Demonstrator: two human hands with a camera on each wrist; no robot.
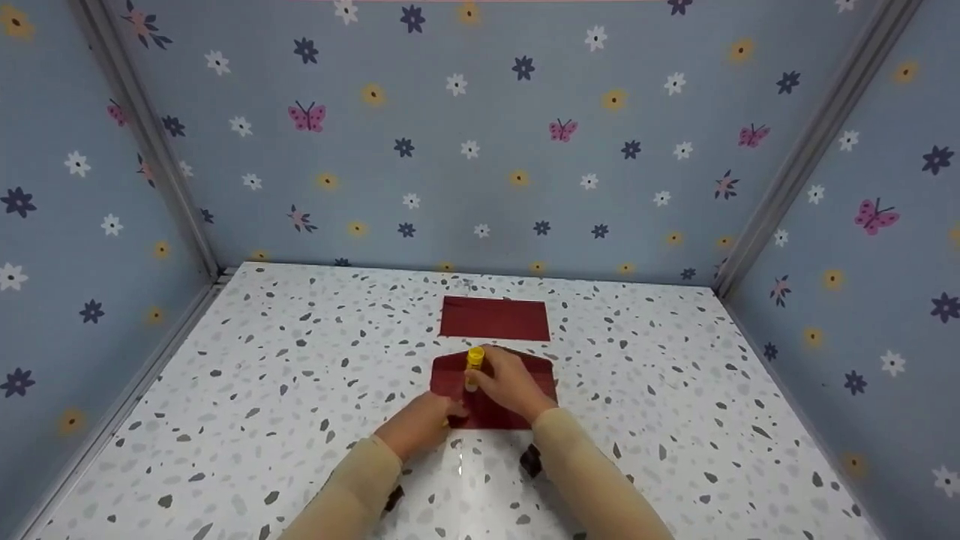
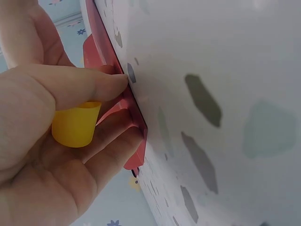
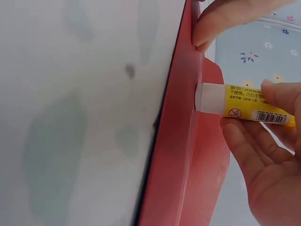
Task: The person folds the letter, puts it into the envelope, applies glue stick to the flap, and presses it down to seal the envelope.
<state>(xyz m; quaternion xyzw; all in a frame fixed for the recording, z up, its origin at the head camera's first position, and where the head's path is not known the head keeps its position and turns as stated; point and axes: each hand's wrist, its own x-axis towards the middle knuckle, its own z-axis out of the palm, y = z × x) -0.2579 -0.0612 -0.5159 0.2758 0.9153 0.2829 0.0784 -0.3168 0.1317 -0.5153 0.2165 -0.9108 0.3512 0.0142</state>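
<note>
A red paper envelope point(image 1: 499, 414) with an angled far edge lies flat on the table under both hands. My right hand point(image 1: 511, 381) grips a yellow glue stick point(image 1: 475, 358) upright. In the right wrist view, the white end of the glue stick point(image 3: 249, 101) meets the red paper point(image 3: 207, 155). At the envelope's near left part, my left hand point(image 1: 421, 424) touches its edge with thumb and fingertips. The left wrist view shows a yellow cap point(image 2: 75, 126) tucked between that hand's thumb and palm.
Beyond the envelope lies a flat red rectangle of paper point(image 1: 495, 319). The speckled white table point(image 1: 285, 360) is bounded by a flowered back wall point(image 1: 480, 172) and by side walls at left and right. Dark wrist gear point(image 1: 531, 460) sits under the right forearm.
</note>
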